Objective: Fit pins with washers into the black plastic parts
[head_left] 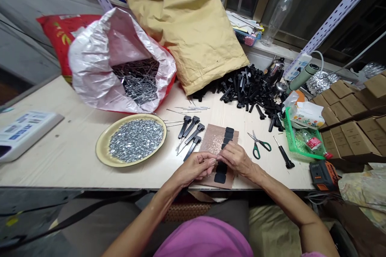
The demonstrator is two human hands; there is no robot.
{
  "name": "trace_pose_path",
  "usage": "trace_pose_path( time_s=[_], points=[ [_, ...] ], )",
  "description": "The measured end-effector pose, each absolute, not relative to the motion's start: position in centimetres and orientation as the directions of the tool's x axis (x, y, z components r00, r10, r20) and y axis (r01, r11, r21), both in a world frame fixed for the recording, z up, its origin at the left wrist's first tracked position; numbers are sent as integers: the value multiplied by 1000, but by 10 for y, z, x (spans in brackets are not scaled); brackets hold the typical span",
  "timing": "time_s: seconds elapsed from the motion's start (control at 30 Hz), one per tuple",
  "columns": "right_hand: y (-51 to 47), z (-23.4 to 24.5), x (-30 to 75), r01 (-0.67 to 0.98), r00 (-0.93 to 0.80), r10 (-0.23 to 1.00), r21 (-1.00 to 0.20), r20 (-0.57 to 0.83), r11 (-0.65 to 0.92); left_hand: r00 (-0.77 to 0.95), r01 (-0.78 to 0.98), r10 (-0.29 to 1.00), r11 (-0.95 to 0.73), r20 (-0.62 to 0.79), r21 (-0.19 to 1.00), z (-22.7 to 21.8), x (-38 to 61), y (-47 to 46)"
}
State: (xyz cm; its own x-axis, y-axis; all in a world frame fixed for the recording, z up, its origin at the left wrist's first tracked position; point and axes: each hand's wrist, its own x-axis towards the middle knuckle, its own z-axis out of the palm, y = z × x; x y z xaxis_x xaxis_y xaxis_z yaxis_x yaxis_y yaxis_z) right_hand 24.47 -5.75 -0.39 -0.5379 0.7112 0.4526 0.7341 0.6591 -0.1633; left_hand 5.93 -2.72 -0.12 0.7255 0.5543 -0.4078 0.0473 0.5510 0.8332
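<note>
My left hand and my right hand meet over a brown card that carries a column of black pads. Both hands are closed in a pinch, fingertips touching at about the card's middle. What they pinch is too small to make out. Just left of the card lie several black-handled metal pins. A yellow plate full of small silver nuts sits further left.
An open bag of metal pins and a tan sack spilling black plastic handles stand behind. Green-handled scissors, a black tool and a green basket lie right. A scale sits far left, cardboard boxes far right.
</note>
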Motion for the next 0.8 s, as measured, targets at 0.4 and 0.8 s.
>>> trace_pose_path(
  time_s=[0.4,0.8],
  points=[
    [-56,10,245,604,-355,850,-599,389,526,726,-9,526,650,-442,760,1,58,-21],
    [-57,10,239,753,-429,862,-422,269,506,708,-8,564,610,-426,793,4,58,-28]
  ],
)
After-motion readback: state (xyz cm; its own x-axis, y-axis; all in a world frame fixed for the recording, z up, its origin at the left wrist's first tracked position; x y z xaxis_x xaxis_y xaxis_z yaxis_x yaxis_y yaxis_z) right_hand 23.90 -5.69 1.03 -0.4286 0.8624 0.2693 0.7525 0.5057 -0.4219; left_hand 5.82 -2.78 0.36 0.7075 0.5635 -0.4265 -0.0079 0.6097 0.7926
